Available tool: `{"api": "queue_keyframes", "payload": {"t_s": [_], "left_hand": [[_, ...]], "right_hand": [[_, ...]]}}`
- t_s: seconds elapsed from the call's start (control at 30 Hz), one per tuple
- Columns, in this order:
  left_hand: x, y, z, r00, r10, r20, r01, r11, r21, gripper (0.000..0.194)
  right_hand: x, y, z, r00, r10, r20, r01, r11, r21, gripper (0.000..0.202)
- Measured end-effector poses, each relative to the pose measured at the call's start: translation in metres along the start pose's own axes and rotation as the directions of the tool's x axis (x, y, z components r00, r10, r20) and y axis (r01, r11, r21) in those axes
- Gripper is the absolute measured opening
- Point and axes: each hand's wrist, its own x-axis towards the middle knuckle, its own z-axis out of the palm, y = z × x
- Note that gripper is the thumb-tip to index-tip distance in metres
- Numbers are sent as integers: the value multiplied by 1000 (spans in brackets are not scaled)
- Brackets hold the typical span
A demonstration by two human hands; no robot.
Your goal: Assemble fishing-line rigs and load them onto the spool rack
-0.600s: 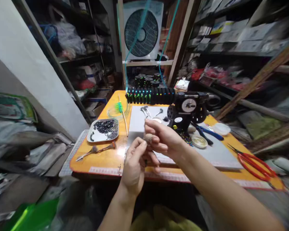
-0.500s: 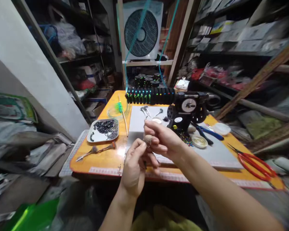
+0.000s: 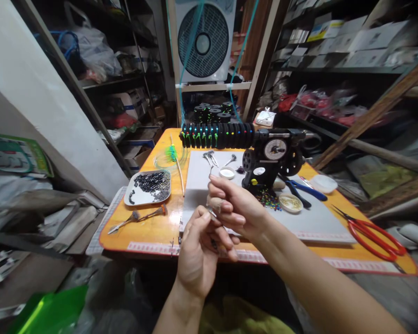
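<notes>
Both hands meet above the near part of the wooden table (image 3: 118, 239), the left hand (image 3: 197, 253) and the right hand (image 3: 242, 208) curled into narrow pinches on a small shiny piece (image 3: 212, 214) between their fingertips, too covered to make out fully. Fine fingertip adjusting seems to be in hand, which likely calls for a light, steady grip. Left of the hands, a smooth white tray (image 3: 141, 198) bears glossy dark pieces (image 3: 151, 182) in a loose heap. Beyond the fingers, slim silvery stems (image 3: 212, 155) with flared tops lie on a flat grey board (image 3: 198, 185). A black machine (image 3: 270, 164) with a ridged rod (image 3: 230, 139) stands past the right hand, round coloured beads (image 3: 269, 200) at its foot; further right lie scissors (image 3: 355, 226) with looped red handles.
</notes>
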Motion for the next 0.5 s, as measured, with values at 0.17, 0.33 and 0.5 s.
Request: {"api": "queue_keyframes", "payload": {"t_s": [0.17, 0.33, 0.5], "left_hand": [[-3, -1, 2, 1000, -13, 9, 14, 998, -59, 29], [-7, -2, 2, 999, -29, 16, 30, 997, -65, 31], [-11, -5, -2, 999, -45, 17, 46, 998, -53, 32]], "right_hand": [[-1, 1, 2, 1000, -12, 4, 11, 1000, 28, 44], [-1, 3, 2, 999, -36, 13, 36, 999, 19, 43], [-1, 3, 2, 999, -48, 10, 48, 999, -12, 43]]}}
